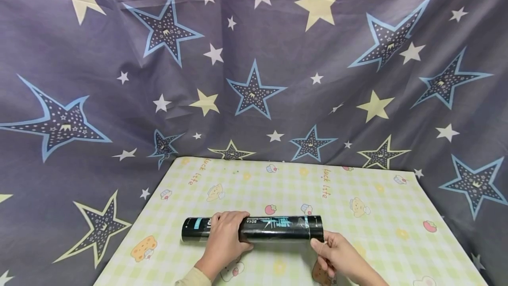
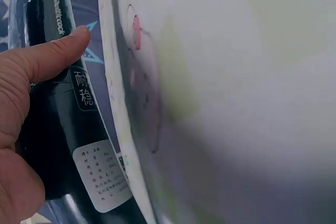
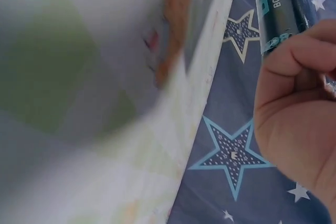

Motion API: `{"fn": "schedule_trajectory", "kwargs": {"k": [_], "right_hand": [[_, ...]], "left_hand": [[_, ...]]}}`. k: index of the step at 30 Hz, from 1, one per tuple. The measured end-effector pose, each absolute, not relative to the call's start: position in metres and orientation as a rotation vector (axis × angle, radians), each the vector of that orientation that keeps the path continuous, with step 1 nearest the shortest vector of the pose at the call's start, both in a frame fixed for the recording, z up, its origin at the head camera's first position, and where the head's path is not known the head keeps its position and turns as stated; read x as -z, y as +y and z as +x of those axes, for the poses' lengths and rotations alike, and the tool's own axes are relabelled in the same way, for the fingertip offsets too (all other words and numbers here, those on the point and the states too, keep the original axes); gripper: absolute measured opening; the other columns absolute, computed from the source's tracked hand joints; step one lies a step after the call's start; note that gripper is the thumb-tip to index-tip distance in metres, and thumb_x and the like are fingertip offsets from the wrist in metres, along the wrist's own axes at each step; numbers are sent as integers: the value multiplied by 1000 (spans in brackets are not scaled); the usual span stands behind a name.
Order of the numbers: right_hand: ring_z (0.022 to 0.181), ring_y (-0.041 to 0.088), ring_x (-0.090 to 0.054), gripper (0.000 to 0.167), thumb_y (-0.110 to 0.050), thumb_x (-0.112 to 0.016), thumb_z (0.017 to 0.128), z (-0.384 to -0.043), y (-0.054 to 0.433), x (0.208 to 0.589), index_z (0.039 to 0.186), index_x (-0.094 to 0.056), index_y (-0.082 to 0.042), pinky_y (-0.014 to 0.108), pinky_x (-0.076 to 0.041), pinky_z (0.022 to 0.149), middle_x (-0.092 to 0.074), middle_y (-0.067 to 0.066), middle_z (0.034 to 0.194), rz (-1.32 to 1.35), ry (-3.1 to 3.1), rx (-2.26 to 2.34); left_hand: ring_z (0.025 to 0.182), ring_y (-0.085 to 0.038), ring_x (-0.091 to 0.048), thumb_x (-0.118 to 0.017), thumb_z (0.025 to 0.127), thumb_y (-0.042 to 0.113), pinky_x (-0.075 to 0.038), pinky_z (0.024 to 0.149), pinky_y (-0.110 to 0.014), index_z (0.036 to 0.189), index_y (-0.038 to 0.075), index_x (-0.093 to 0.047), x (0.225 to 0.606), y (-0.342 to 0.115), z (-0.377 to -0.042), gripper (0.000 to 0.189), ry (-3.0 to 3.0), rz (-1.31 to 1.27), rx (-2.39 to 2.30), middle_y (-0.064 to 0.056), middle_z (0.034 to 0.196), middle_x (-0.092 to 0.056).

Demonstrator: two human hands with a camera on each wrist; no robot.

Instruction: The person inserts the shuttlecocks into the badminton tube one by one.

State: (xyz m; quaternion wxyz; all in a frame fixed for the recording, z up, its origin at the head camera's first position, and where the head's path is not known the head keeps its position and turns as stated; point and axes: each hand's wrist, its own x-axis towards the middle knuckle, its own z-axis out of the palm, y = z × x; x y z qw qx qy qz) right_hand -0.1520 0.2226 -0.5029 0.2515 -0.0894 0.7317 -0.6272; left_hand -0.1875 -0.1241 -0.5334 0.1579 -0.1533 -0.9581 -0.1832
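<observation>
A black shuttlecock tube [image 1: 278,228] with blue and white print lies sideways in both hands, low over the table's near half. My left hand [image 1: 227,237] grips it left of its middle, fingers over the top and thumb on the near side. In the left wrist view that thumb lies along the shuttlecock tube [image 2: 58,114], above a white label. At the tube's right end, my right hand [image 1: 337,253] pinches the rim with curled fingers and thumb. The right wrist view shows this hand [image 3: 299,114] around the tube's end, with the end itself mostly hidden.
A table [image 1: 246,184] covered with a green-checked cartoon cloth lies beneath the hands. A dark star-printed curtain [image 1: 278,47] hangs behind it and along both sides.
</observation>
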Motion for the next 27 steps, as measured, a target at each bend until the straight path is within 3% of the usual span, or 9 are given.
{"fn": "schedule_trajectory", "kwargs": {"k": [5,7,15,24,27], "right_hand": [[45,6,-50,66,-31,-63,108,-172,238,488,160,-40,2,20,-42,46,-69,1,69,-101,2170,1778],[47,8,-51,69,-31,-63,108,-179,252,486,164,-36,-1,20,-41,47,-70,2,72,-12,2271,1778],[60,8,-57,70,-40,-59,110,-187,322,495,164,-35,-2,25,-44,53,-72,-5,83,360,2477,1623],[59,9,-57,65,-33,-58,111,-187,332,507,162,-37,2,25,-42,53,-70,-5,81,386,2444,1640],[60,9,-58,65,-33,-58,111,-186,334,508,162,-38,2,25,-43,54,-71,-4,83,383,2459,1620]], "left_hand": [[108,-26,-69,-104,60,47,-42,92,-48,132,18,-70,523,-128,-208,84,-2792,-327,507,-4,124,-77],[106,-28,-69,-102,63,48,-42,90,-50,134,16,-69,520,-131,-216,85,-2823,-243,498,-7,123,-77],[102,-38,-70,-96,72,55,-49,89,-61,132,5,-68,523,-135,-246,83,-2888,-93,423,-17,112,-76],[100,-39,-68,-94,71,62,-49,93,-62,122,4,-68,533,-120,-261,82,-2961,-91,339,-18,106,-74],[103,-40,-67,-91,71,67,-49,96,-63,126,3,-66,532,-122,-260,88,-2982,-94,299,-19,111,-74]]}}
